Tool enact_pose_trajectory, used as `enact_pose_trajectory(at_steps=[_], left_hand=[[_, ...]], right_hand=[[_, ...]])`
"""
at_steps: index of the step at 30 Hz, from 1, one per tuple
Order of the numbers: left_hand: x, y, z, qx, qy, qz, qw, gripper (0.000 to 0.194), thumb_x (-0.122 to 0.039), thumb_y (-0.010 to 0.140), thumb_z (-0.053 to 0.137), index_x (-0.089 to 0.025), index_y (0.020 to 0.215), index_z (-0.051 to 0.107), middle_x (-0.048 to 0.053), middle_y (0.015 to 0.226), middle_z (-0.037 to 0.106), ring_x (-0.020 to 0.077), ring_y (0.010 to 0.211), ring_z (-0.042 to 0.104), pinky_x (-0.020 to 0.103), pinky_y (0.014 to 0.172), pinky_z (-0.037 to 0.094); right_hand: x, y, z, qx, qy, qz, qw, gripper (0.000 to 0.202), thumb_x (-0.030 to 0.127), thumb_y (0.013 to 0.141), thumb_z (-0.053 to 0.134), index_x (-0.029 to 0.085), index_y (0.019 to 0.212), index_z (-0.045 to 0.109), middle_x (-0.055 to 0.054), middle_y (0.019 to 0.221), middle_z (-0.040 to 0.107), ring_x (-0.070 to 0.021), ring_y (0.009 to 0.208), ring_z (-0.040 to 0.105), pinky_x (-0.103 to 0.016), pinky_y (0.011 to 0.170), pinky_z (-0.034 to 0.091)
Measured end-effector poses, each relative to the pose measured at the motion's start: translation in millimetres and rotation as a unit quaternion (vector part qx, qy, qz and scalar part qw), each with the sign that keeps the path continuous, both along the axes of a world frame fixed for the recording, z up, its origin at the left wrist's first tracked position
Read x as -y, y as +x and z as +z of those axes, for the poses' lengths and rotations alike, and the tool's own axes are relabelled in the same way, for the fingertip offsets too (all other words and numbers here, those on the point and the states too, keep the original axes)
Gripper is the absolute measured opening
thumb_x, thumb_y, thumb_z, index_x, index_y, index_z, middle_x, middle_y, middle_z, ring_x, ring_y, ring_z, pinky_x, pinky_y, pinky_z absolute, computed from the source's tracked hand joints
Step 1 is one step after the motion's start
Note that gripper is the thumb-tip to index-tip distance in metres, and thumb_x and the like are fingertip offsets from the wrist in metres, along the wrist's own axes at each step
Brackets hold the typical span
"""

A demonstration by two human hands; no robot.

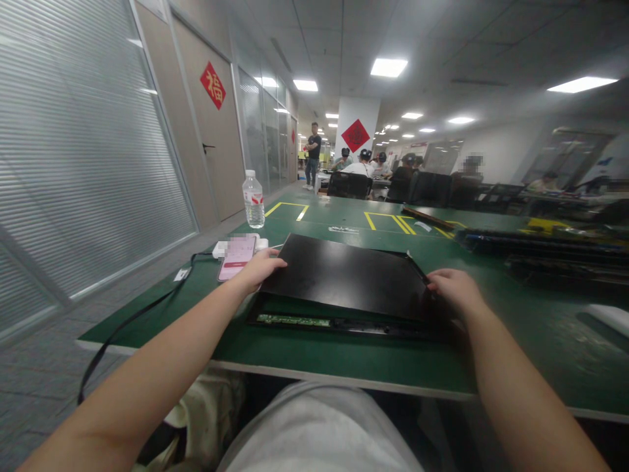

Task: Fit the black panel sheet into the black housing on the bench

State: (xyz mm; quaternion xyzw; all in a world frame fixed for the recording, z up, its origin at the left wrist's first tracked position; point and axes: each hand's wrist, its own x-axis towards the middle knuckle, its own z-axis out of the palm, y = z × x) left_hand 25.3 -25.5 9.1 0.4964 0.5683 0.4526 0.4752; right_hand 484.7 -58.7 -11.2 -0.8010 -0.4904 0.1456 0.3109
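A black flat panel (344,272), which looks like a display screen, lies tilted between my hands over a thin black frame (383,326). Along the frame's near side a strip of green circuit board (293,320) shows below the panel's near edge. My left hand (264,267) grips the panel's left edge, thumb on top and the other fingers hidden underneath. At the right edge my right hand (455,290) is closed with its fingertips pinching the rim; the frame's side strip runs right beside them. What lies beneath the panel is hidden.
Left of the panel are a phone (237,257) with its screen lit, white adapters (221,249), a black cable (147,305) and a water bottle (253,200). Dark long parts (531,242) lie at the right on the green table (344,367). People sit and stand farther back.
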Motion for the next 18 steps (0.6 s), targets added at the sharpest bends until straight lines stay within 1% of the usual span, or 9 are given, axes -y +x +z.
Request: enact_pose_trajectory(at_steps=[6,12,18], left_hand=[[1.3,-0.1,-0.3,0.0,0.003,-0.004,1.0,0.036,-0.013,0.062,0.068,-0.016,0.097,0.061,0.001,0.061,0.067,0.0193,0.05,0.064,0.027,0.049,0.05],[4.0,1.2,2.9,0.012,-0.002,-0.009,1.0,0.038,-0.013,0.062,0.069,-0.016,0.099,0.061,0.002,0.061,0.068,0.0197,0.05,0.065,0.027,0.048,0.049],[6.9,5.0,7.7,0.054,-0.02,-0.014,0.998,0.038,-0.011,0.059,0.068,-0.016,0.096,0.061,0.002,0.063,0.069,0.0204,0.051,0.066,0.027,0.049,0.051]], right_hand=[[-0.8,0.0,-0.7,-0.014,-0.009,-0.007,1.0,0.026,0.03,0.076,0.06,0.02,0.094,0.077,-0.007,0.083,0.077,-0.0204,0.071,0.068,-0.028,0.06,0.045],[-1.3,1.0,-0.7,-0.014,-0.012,-0.003,1.0,0.025,0.03,0.078,0.059,0.02,0.092,0.076,-0.007,0.083,0.077,-0.0199,0.07,0.068,-0.029,0.062,0.046],[-2.4,3.4,-2.2,-0.017,-0.002,-0.008,1.0,0.026,0.03,0.075,0.06,0.019,0.092,0.077,-0.007,0.081,0.077,-0.0201,0.068,0.068,-0.028,0.06,0.046]])
